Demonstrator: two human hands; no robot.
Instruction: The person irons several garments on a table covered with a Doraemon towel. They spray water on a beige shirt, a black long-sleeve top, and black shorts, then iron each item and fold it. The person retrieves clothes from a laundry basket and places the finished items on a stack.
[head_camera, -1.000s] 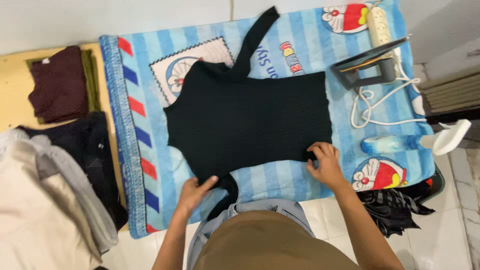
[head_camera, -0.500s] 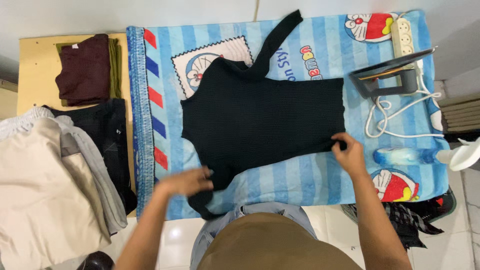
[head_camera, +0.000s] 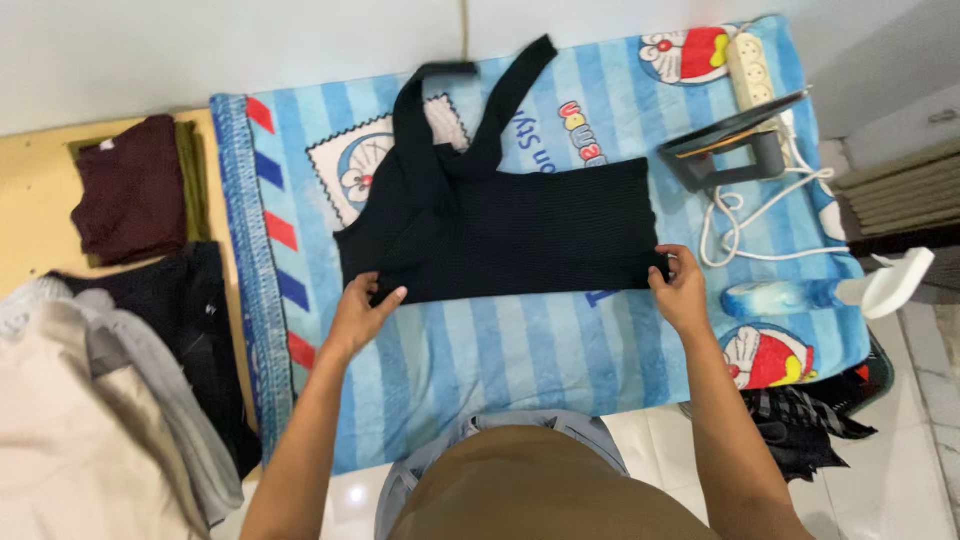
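A black knit top (head_camera: 510, 235) lies folded lengthwise on a blue striped cartoon blanket (head_camera: 480, 350), its sleeves stretching towards the far edge. My left hand (head_camera: 362, 312) pinches the near left corner of the folded top. At the near right corner my right hand (head_camera: 683, 288) grips the hem. Both hands rest at the fold's near edge.
An iron (head_camera: 735, 150) stands at the right with its white cord (head_camera: 770, 225) coiled beside it and a power strip (head_camera: 750, 65) behind. A spray bottle (head_camera: 830, 292) lies at the right edge. Folded maroon clothing (head_camera: 130, 195), dark garments (head_camera: 185, 320) and pale garments (head_camera: 80, 420) pile up at the left.
Both hands have lifted the top's near half and folded it away from me, so the garment is now narrower. The view has shifted right.
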